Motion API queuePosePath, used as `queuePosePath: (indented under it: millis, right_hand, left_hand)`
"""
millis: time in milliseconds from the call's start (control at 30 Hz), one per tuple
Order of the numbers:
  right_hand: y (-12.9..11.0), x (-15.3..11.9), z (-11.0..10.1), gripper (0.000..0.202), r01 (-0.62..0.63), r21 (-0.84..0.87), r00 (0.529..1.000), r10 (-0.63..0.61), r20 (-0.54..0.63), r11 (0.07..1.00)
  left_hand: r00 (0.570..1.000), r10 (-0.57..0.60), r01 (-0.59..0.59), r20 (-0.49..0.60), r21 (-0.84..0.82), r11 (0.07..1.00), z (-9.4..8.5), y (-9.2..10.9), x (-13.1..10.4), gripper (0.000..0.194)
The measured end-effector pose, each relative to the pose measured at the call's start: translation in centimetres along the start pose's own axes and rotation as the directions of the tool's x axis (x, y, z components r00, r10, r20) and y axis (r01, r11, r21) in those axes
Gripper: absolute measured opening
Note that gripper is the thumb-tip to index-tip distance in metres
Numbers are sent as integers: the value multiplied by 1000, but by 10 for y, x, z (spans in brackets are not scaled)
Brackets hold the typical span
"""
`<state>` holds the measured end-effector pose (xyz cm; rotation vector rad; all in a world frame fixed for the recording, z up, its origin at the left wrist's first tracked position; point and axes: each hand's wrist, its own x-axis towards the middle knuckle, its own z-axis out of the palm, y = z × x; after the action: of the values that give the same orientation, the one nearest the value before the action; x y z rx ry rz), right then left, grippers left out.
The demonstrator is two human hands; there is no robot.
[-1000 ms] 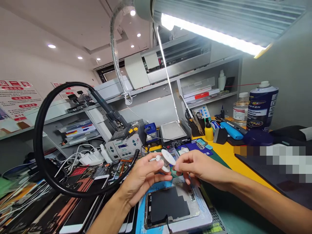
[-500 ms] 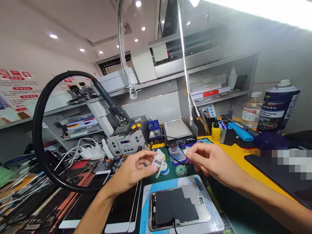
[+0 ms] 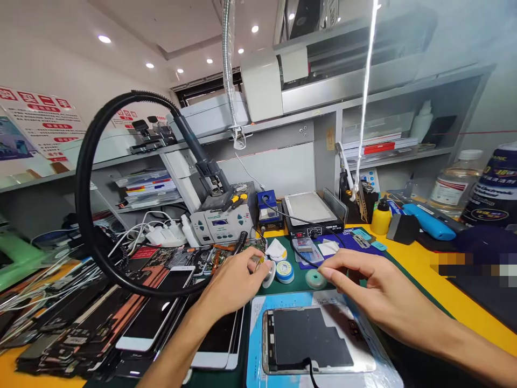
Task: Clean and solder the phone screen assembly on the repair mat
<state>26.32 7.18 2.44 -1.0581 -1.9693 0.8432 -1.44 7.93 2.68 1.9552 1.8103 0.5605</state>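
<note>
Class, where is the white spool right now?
In the head view's lower middle, the spool is in the left hand, just left of the blue tub.

A panel (image 3: pixel 309 337) paired matt black with glossy silvery metal at five o'clock in the view, while a smooth plastic spool (image 3: pixel 270 277) showed at six, a clear, shiny bottle (image 3: pixel 454 186) at three and a rubbery hose (image 3: pixel 83 205) at nine.

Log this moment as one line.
left hand: holds white spool | right hand: near green ring, grip unclear | panel: lies on blue-and-white mat
</note>
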Motion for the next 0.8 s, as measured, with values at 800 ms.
queuePosePath:
  millis: [800]
  right_hand:
    - [2,-5,1,24,94,-41,996,-93,8,995]
  left_hand:
    - [957,131,-100,-257,131,986,-3,12,-13,22]
